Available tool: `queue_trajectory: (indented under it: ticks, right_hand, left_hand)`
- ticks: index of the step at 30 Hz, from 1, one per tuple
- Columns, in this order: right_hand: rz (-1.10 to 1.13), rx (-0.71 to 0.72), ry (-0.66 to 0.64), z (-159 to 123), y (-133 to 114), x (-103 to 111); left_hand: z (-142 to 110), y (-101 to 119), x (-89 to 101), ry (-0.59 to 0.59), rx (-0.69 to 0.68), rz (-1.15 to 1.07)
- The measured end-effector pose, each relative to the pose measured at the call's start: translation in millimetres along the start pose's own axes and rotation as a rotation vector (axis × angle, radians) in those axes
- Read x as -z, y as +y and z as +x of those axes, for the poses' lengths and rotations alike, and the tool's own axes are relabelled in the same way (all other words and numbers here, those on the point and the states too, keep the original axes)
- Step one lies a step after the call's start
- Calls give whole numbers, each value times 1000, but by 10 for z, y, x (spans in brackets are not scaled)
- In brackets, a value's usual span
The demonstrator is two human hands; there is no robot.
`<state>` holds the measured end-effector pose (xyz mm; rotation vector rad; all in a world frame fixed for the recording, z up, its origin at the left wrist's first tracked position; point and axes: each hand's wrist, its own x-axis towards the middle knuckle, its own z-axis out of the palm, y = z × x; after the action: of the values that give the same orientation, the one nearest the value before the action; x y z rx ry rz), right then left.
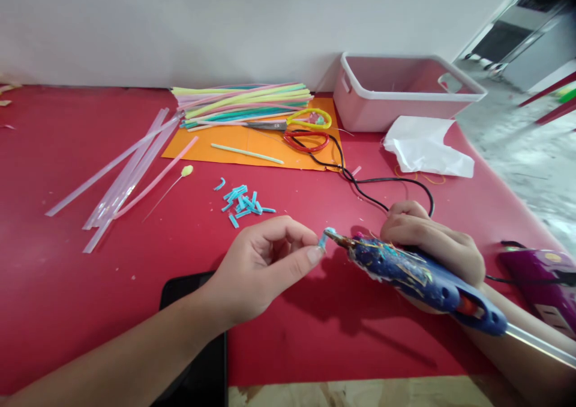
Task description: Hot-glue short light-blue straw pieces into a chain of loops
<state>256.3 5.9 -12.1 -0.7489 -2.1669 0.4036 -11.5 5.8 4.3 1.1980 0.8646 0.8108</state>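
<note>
Between thumb and forefinger, my left hand [270, 263] pinches a short light-blue piece of pipe cleaner [323, 239]. My right hand [432, 242] is wrapped round a blue hot glue gun [405, 275], its body crusted with dried glue and threads. The gun's nozzle tip is at the top end of the blue piece. A clear glue stick [537, 346] sticks out of the gun's back. Beyond my left hand lies a loose pile of short blue pieces [243, 201] on the red tabletop [189, 233].
Pipe cleaners [243, 104] and scissors [270, 126] rest on orange paper [270, 162]. Clear glue sticks [130, 173] lie left. A plastic bin [405, 104], white paper [427, 146], black cord [369, 194] and purple power strip [535, 281] are right. A black phone-like slab [211, 365] lies under my left forearm.
</note>
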Motion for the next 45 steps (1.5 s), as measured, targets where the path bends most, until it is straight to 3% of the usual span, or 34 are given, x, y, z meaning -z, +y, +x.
queue_trajectory:
  ticks: [6, 13, 19, 29, 45]
  right_hand:
    - [-15, 25, -55, 10, 11, -3]
    - [20, -16, 17, 16, -19, -18]
    - [-5, 23, -43, 32, 4, -12]
    - [47, 21, 5, 57, -29, -17]
    - [-36, 34, -28, 59, -16, -8]
  left_hand:
    - [2, 1, 2, 0, 5, -15]
    - [20, 12, -6, 18, 23, -37]
    - [14, 6, -10, 8, 8, -24]
    - [5, 15, -10, 12, 13, -16]
    - [-11, -9, 2, 18, -77, 67]
